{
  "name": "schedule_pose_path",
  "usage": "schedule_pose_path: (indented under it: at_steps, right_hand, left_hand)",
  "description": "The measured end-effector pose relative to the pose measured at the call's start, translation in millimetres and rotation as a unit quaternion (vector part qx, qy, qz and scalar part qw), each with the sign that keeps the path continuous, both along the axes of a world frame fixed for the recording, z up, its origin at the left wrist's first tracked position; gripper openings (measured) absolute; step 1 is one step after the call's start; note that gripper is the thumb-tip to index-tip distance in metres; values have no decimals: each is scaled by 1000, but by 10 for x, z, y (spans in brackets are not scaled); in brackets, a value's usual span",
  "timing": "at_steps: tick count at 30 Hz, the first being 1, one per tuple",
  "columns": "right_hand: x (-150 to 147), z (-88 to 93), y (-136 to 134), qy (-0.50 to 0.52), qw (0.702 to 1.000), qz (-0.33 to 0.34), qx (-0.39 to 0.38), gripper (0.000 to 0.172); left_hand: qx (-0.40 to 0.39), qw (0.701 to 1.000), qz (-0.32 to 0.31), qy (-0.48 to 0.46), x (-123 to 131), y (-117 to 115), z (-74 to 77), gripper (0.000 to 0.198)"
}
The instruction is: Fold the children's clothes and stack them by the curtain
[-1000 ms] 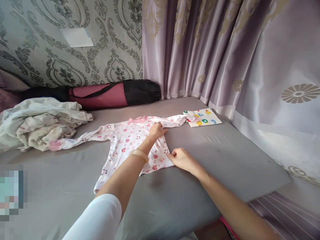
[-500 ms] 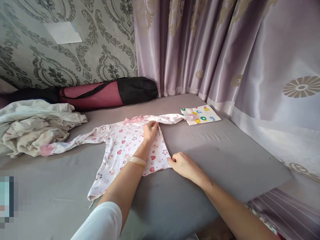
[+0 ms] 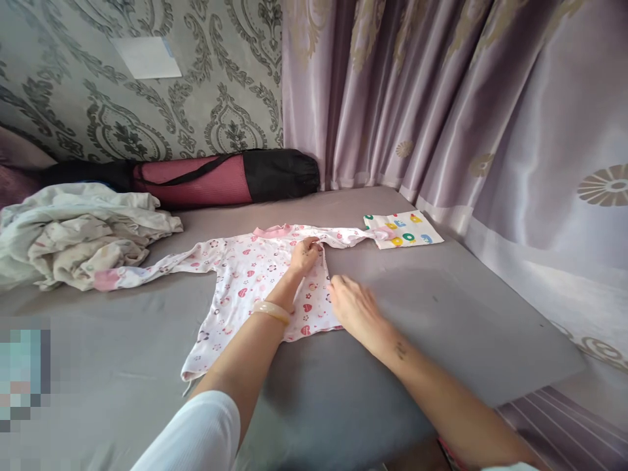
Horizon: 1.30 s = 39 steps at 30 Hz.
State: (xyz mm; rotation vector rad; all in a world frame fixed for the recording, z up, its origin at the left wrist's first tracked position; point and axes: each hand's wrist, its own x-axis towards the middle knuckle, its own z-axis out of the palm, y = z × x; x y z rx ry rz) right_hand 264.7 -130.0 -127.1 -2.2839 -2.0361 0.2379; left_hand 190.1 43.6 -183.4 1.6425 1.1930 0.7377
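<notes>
A small long-sleeved shirt [image 3: 240, 294], white with pink hearts and flowers and a pink collar, lies spread on a grey bed sheet [image 3: 471, 327]. My left hand [image 3: 305, 256] is closed, pinching the cloth near the armpit on the shirt's right side. Along that side's edge, a little above the hem, is my right hand [image 3: 357, 306]. Its fingers are bent and slightly blurred at the cloth, so whether they grip it cannot be made out. The shirt's right cuff lies over a folded white cloth [image 3: 409, 229] with colourful prints.
A crumpled heap of pale fabric [image 3: 83, 229] sits at the left, touching the other cuff. Behind it a long black and dark red bag [image 3: 196, 180] lies against the patterned wall. Purple curtains [image 3: 363, 98] hang down to the bed's far and right sides.
My right hand has let go of the hem corner and moved up along the shirt's side edge. My left hand keeps its pinch near the armpit. The view has shifted slightly.
</notes>
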Motion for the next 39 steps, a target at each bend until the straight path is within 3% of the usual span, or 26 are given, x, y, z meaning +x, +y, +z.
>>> schedule_pose_path:
  at_steps: [2,4,6,10,14,17,19,22,25,27,29,32,34,39]
  right_hand:
    - [-104,-85,144,10,994,83,70,42]
    - [-169,-236,246,9,986,136,98,51]
    - [-179,-401,292,15,988,138,75,59]
    - [-121,-574,298,8,990,135,37,63]
    - [-129,-500,350,-7,989,140,46,57]
    - [-168,-378,479,11,987,137,79,43]
    - [-144,-308,613,21,990,99,95,38]
    - [27,-253,834,20,995,-29,97,34]
    - [281,-251,1007,23,988,-139,57,40]
    - [413,-263,1097,17,986,-160,37,50]
    - [488,-270,1183,11,985,-169,32,47]
    - [525,-254,1304,17,981,-192,35,35]
    - [537,-234,1360,32,977,-206,44,34]
    - [596,-284,1385,65,969,-195,136,44]
  left_hand:
    - [-71,996,-21,-41,-116,-25,108,39]
    - [-93,993,-38,-57,-330,-76,234,38]
    - [-56,997,-32,-32,-656,-134,356,34]
    - [93,987,75,112,-1551,-213,504,28]
    - [98,948,201,225,-2306,-255,428,30]
    - [69,942,209,252,-2486,-258,256,33]
    - [70,944,189,261,-2466,-251,148,32]
    - [86,946,155,273,-2415,-247,76,31]
    - [84,942,146,289,-2418,-243,136,31]
    - [92,939,143,301,-2384,-222,230,31]
    - [123,941,106,296,-2256,-177,327,30]
    - [178,952,-15,248,-1854,-65,400,25]
    - [213,949,-91,214,-1490,17,372,24]
    - [271,927,-124,228,-624,56,136,31]
